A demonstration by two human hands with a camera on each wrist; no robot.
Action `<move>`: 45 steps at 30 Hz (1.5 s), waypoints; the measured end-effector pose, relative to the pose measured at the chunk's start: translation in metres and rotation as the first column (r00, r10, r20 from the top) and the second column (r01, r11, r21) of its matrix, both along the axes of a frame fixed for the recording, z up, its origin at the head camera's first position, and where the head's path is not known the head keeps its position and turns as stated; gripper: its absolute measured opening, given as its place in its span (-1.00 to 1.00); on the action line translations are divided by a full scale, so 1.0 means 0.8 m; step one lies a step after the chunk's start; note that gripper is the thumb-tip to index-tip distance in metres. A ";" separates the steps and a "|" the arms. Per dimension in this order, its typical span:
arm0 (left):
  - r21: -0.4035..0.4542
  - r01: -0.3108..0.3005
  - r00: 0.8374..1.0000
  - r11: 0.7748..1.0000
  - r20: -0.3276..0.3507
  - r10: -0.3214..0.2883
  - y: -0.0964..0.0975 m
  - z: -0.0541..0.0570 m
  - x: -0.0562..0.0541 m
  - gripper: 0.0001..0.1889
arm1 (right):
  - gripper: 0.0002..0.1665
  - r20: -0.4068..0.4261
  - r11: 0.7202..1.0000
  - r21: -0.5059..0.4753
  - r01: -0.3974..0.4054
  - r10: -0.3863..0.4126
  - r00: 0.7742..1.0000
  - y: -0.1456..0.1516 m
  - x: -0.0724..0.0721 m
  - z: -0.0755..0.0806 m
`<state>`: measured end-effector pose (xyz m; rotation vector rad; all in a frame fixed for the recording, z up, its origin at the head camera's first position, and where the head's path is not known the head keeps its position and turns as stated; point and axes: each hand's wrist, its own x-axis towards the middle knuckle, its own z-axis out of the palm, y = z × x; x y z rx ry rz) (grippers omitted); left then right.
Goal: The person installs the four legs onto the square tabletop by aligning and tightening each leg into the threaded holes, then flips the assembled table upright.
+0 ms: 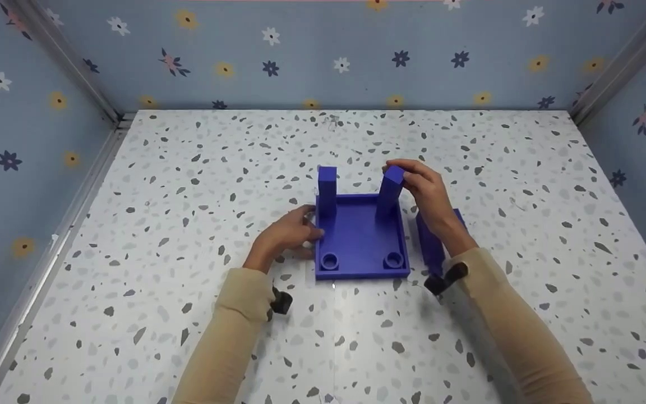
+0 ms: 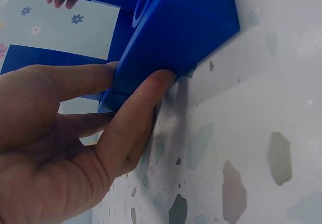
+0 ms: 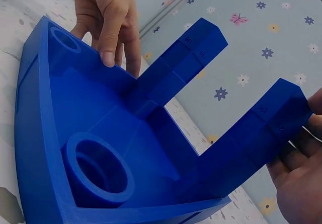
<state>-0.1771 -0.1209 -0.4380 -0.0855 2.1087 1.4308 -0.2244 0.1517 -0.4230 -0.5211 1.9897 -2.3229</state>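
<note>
Blue tray (image 1: 359, 235), 2 sq. legs (image 1: 327, 191); L hand (image 1: 288, 232) pinches rim (image 1: 317, 253), R hand (image 1: 433, 195) 1 leg (image 1: 388, 194).

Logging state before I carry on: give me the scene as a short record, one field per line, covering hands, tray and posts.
Left hand: pinches the blue tray at its left wall
Right hand: fingers hold the far right post near its top
Far left post: upright, no hand on it
Near left socket: no post
Near right socket: no post
Right of tray: loose blue parts, partly hidden, count unclear
</note>
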 end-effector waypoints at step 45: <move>-0.073 0.031 0.999 0.997 0.015 -0.030 -0.004 0.000 0.000 -0.32 | -0.62 -0.086 0.934 0.269 0.236 -0.221 0.971 -0.007 0.022 0.006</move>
